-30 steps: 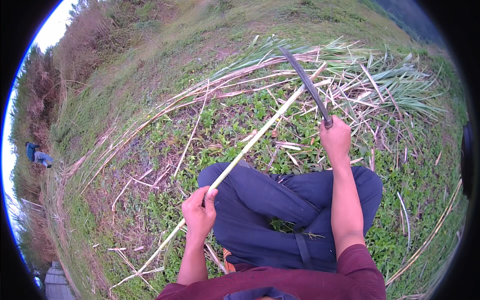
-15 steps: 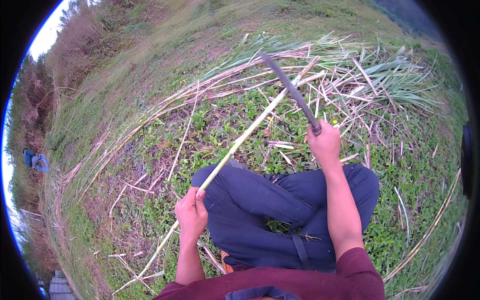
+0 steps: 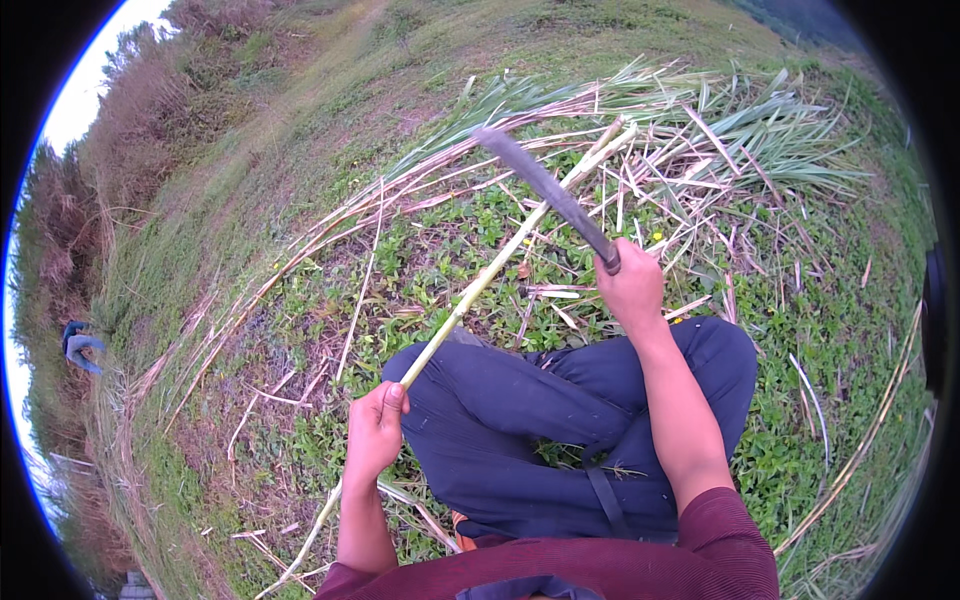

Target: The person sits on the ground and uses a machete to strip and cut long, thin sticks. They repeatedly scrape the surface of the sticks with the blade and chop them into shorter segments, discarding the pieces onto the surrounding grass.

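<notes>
Left hand (image 3: 376,428) is closed round a long pale-green stalk (image 3: 480,288), thumb against it; right hand (image 3: 632,285) is wrapped tight on the handle of a long knife (image 3: 550,190). Doing this well likely means pinning the stalk steady, keeping the blade angle shallow, and stopping strokes well short of the left fingers and left knee (image 3: 440,385). From the left grip, the stalk slopes up and rightward over that knee; its lower part runs behind the left forearm (image 3: 367,510) toward the weedy ground (image 3: 180,480). The blade crosses it nearer its upper end (blurred, so contact is unclear).
</notes>
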{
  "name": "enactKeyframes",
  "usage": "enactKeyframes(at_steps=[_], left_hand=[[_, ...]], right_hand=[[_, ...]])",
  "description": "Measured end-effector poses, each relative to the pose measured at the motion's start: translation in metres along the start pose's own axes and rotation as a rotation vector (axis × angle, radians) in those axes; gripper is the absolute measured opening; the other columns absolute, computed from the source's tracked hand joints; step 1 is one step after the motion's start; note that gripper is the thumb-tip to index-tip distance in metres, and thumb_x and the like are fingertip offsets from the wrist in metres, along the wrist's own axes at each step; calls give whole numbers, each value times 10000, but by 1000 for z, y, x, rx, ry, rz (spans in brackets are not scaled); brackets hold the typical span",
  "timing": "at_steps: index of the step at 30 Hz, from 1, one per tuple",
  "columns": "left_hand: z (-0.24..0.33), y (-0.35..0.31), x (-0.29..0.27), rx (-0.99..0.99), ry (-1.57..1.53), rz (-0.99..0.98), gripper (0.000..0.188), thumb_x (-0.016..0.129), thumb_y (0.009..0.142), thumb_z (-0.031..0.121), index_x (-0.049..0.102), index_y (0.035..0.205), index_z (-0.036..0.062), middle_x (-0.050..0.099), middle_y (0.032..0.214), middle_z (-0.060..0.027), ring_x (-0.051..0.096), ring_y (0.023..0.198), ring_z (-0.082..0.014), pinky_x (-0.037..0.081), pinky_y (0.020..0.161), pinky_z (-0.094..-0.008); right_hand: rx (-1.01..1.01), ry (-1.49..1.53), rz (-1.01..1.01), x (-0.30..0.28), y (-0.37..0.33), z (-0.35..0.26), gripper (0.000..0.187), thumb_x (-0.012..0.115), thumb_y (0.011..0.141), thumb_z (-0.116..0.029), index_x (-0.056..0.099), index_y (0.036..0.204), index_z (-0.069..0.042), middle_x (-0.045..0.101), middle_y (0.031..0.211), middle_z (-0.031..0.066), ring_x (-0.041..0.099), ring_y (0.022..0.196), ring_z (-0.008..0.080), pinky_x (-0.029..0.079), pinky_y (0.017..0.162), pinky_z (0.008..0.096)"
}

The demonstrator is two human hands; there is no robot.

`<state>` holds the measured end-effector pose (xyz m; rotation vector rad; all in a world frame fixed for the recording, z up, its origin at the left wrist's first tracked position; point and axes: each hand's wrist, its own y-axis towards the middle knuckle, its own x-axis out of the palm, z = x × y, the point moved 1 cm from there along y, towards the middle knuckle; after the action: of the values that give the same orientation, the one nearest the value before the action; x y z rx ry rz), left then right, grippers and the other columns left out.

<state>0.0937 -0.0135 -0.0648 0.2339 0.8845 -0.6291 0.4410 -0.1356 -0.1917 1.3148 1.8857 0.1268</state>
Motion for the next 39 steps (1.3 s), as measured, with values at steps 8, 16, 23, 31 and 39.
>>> enactKeyframes(at_steps=[8, 16, 23, 31, 39], left_hand=[[8, 14, -11, -224, -297, -320, 493, 444, 1086, 399, 583, 766, 50, 383, 555, 62, 297, 500, -50, 241, 474, -253], [12, 18, -17, -252, -453, -404, 352, 459, 1079, 393, 575, 980, 76, 311, 577, 79, 232, 458, -37, 182, 415, -229], [19, 25, -8, -202, -359, -373, 256, 511, 1073, 287, 544, 932, 76, 414, 636, 66, 299, 499, -29, 224, 440, -214], [19, 29, 6, 94, -21, -142, 348, 473, 1084, 274, 551, 844, 34, 447, 658, 22, 393, 612, -67, 326, 555, -248], [22, 26, 11, 79, 40, -118, 366, 484, 1080, 284, 552, 831, 24, 457, 634, -2, 416, 607, -94, 353, 555, -275]], right_hand=[[232, -115, 231, 3, 29, 68, 182, 726, 847, -205, 637, 816, -49, 672, 734, 121, 666, 652, 353, 507, 604, 460], [141, 192, 123, -4, 15, 9, 217, 743, 824, -171, 591, 771, -24, 628, 685, 138, 636, 610, 337, 485, 592, 442], [-286, 150, -20, 16, -27, -47, 204, 753, 807, -141, 565, 771, -70, 571, 660, 87, 598, 548, 292, 420, 495, 398], [-71, 100, -2, -1, -3, -22, 163, 743, 795, -147, 602, 781, -68, 618, 704, 105, 637, 612, 329, 488, 561, 468], [-6, -19, -71, -1, 7, -11, 171, 760, 787, -161, 629, 829, -61, 650, 722, 122, 659, 648, 336, 505, 577, 458]])
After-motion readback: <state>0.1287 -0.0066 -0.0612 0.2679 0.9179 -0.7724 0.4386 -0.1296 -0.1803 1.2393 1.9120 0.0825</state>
